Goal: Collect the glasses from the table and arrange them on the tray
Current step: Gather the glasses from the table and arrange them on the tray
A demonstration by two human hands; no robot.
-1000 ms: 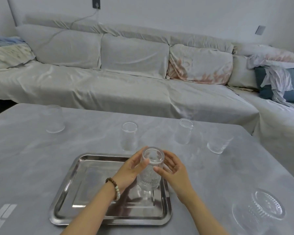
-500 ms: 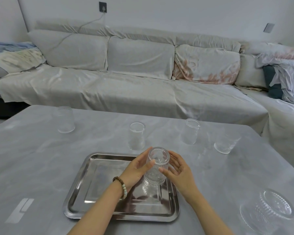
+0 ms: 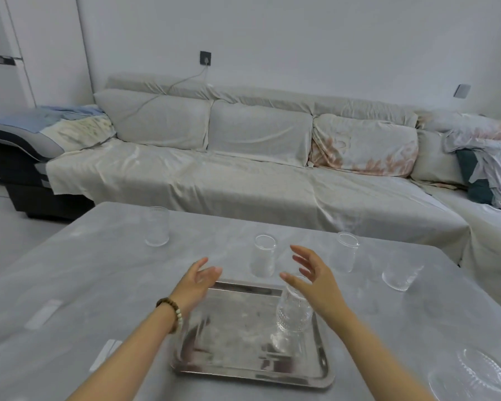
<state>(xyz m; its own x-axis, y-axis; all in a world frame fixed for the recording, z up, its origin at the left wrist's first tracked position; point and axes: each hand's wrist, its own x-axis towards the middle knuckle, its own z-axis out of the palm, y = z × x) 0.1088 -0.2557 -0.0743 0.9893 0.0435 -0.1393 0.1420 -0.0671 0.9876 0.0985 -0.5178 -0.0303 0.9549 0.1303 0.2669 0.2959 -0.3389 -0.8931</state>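
A steel tray (image 3: 243, 369) lies on the grey table in front of me. A ribbed clear glass (image 3: 294, 312) stands upside down on the tray's right side, free of both hands. My left hand (image 3: 198, 280) hovers open over the tray's far left corner. My right hand (image 3: 313, 277) is open too, just above and behind the ribbed glass. Beyond the tray stand a clear tumbler (image 3: 263, 260) between my hands, another tumbler (image 3: 343, 252) to the right, a short glass (image 3: 399, 274) further right, and a tall glass (image 3: 156, 226) at the far left.
An upturned ribbed glass bowl (image 3: 472, 371) sits at the table's near right corner. A covered sofa (image 3: 243, 175) runs along the table's far edge. White marks (image 3: 42, 314) show on the table at the left.
Both hands have let go of the ribbed glass, which now stands on the tray, and have lifted apart and forward. The camera has tilted up.
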